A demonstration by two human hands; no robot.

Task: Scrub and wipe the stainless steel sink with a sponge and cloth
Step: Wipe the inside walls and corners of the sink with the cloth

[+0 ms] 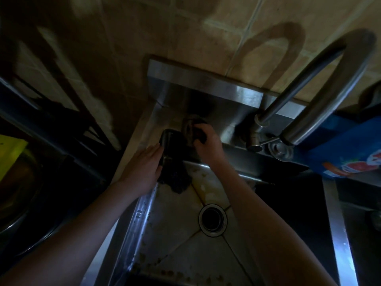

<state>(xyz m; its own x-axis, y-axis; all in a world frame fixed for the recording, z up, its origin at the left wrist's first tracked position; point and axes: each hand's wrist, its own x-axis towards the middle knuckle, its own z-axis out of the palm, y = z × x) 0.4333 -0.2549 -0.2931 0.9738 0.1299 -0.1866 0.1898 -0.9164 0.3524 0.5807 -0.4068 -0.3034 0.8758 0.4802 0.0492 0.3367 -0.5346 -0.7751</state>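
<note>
My right hand [206, 141] covers most of the dark wad it grips, can't tell sponge or cloth. My left hand [144, 168] hides part of the dark container [171, 141]. Blue packet [350, 151] cut off at right edge, print unreadable. Left side too dark: yellow thing [10, 149], round bowl [18, 195], both cropped.

Stainless steel sink [175, 244], round drain [213, 220] at centre, brown debris specks along the near wall. Left hand [144, 166] lies flat against a dark rectangular container [168, 141] at the far-left corner, above a dark crumpled cloth [177, 180]. Right hand [208, 141] grips a dark object, unidentifiable, beside the curved steel faucet [321, 83].
</note>
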